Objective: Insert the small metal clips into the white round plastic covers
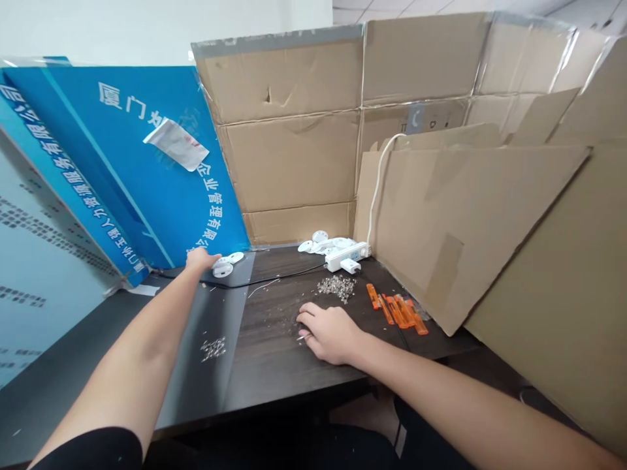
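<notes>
My left hand is stretched to the back left of the table, beside a few white round plastic pieces. Its thumb side points at them, while most of its fingers are hidden behind the hand. Near the middle of the table, my right hand rests with curled fingers. A thin pale stick-like piece pokes out between its thumb and fingers; its kind is too small to make out. Just beyond this hand lies a pile of small shiny metal parts. A smaller scatter of metal parts lies front left.
More white round pieces lie at the back by a white power strip with a plugged-in adapter. Several orange strips lie to the right. Cardboard walls and a blue panel enclose the table. A black cable crosses it.
</notes>
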{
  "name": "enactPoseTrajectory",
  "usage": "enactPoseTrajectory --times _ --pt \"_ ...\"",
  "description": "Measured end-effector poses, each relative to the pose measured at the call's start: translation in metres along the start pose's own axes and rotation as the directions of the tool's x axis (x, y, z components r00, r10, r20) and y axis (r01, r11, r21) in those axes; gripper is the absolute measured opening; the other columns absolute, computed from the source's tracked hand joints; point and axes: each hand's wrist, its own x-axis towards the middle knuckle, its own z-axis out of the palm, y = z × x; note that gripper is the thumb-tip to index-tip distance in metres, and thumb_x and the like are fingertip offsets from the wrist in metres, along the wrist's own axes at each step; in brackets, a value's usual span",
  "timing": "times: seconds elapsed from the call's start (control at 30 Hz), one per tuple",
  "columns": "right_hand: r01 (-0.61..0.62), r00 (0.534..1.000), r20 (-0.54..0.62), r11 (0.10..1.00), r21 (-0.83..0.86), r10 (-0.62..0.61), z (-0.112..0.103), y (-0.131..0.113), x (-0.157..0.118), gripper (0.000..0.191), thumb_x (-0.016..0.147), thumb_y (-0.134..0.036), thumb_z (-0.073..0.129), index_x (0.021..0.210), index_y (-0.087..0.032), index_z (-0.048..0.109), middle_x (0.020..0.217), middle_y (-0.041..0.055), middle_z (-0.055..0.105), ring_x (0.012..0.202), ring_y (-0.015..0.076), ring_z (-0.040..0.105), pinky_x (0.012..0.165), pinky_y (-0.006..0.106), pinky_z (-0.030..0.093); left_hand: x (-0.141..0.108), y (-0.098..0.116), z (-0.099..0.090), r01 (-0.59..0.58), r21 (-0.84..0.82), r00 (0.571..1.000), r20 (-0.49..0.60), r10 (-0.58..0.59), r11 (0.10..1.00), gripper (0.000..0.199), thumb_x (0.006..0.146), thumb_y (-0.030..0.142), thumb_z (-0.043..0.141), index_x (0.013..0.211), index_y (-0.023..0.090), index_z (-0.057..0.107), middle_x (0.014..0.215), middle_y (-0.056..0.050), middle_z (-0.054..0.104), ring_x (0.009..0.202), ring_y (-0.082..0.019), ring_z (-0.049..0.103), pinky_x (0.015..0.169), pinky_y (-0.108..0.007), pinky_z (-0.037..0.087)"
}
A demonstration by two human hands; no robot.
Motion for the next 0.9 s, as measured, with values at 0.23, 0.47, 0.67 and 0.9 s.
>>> enactPoseTrajectory --times 0.23,0.47,0.67,0.9 --pt "0.017 1.0 -0.009 1.0 -0.001 -0.017 0.0 0.002 0.003 0.028 0.098 -0.034 0.047 0.114 -0.02 0.065 0.124 0.008 0.065 0.083 0.0243 0.071 0.069 0.039 0.054 -0.008 0.093 0.037 -0.568 -0.033 0.812 0.139 0.567 0.822 0.04 0.086 0.039 0.058 0.117 0.015 0.069 0.126 -0.014 0.071 0.122 -0.031 0.063 0.109 -0.038 0.046" --pt "0.014 0.999 0.032 0.999 -0.042 -0.012 -0.006 -0.002 0.006 0.026 0.098 -0.036 0.048 0.112 -0.018 0.062 0.121 0.0106 0.062 0.079 0.0223 0.07 0.069 0.039 0.054 -0.059 0.186 0.124 -0.65 -0.214 0.689 0.236 0.685 0.729 0.04 0.087 0.05 0.061 0.112 0.02 0.07 0.122 -0.012 0.073 0.116 -0.029 0.066 0.104 -0.037 0.048" --pt "0.029 0.998 0.057 0.999 -0.044 -0.027 -0.011 -0.004 0.0 0.029 0.097 -0.034 0.048 0.115 -0.018 0.064 0.125 0.0107 0.063 0.078 0.0234 0.071 0.067 0.04 0.055 -0.067 0.193 0.123 -0.475 -0.247 0.826 0.207 0.525 0.845 0.034 0.086 0.049 0.065 0.098 0.018 0.065 0.111 -0.014 0.074 0.107 -0.029 0.068 0.095 -0.037 0.051" --pt "-0.254 0.965 -0.058 0.965 0.065 0.257 -0.035 0.051 -0.003 0.031 0.097 -0.034 0.052 0.121 -0.023 0.068 0.122 0.0098 0.064 0.095 0.0238 0.068 0.079 0.037 0.051 -0.133 0.129 0.058 -0.587 -0.607 0.616 0.095 0.782 0.535 0.08 0.07 0.037 0.076 0.141 0.017 0.046 0.137 -0.014 0.062 0.123 -0.029 0.061 0.103 -0.041 0.051"
